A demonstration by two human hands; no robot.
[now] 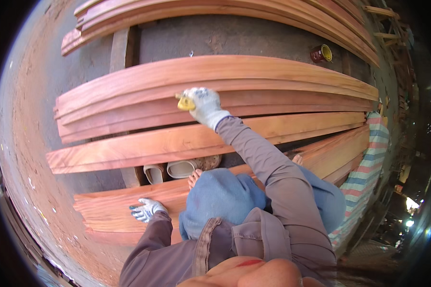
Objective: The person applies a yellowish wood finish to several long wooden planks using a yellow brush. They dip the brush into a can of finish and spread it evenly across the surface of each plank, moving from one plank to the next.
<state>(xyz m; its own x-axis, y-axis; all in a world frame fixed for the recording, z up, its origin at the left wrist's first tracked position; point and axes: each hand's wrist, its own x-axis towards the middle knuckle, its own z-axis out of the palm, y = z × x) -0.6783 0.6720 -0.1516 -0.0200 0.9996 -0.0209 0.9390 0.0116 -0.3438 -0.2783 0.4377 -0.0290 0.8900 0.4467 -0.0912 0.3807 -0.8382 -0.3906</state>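
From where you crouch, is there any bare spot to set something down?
Bare floor lies between the far planks and the middle planks, beside the can. The left floor strip is bare too. Crowded: the gap with sandals, and around the right hand and left hand.

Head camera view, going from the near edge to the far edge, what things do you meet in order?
Left hand flat on the nearest plank → pale sandals in the gap → right hand holding a yellow thing on the middle planks → open can → farthest stack of planks.
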